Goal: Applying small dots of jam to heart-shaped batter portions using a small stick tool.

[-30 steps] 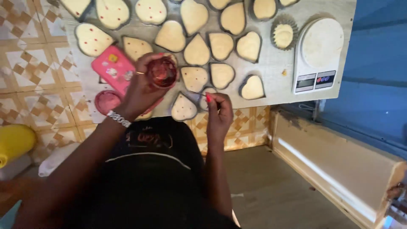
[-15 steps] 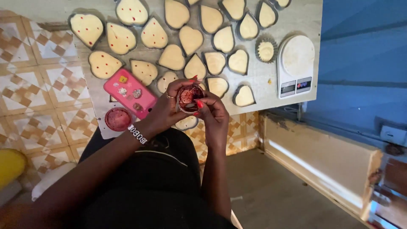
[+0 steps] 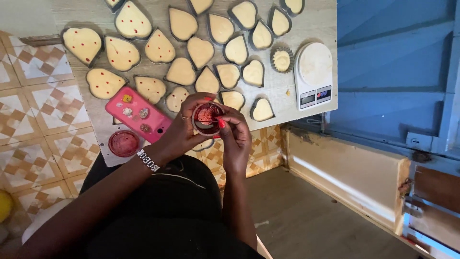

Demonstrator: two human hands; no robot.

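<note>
Surface: pale wooden board (image 3: pixel 306 19) over a floor of brown and cream patterned tiles (image 3: pixel 33 124), with a blue wall (image 3: pixel 397 62) on one side.
Left hand (image 3: pixel 184 132): closed around a small round red container (image 3: pixel 207 118), held just above the near edge of the board.
Right hand (image 3: pixel 235 136): fingertips with red nails pinch at the rim of the same container; both hands are together.
Near the hands: pink phone with stickers (image 3: pixel 138 114) and a round red lid (image 3: pixel 124 143), lying on the board.
Further: many heart-shaped metal moulds filled with cream batter (image 3: pixel 191 52), some with red dots.
Far side: white digital kitchen scale (image 3: pixel 315 74), beside a small fluted cup of batter (image 3: pixel 281 59).
</note>
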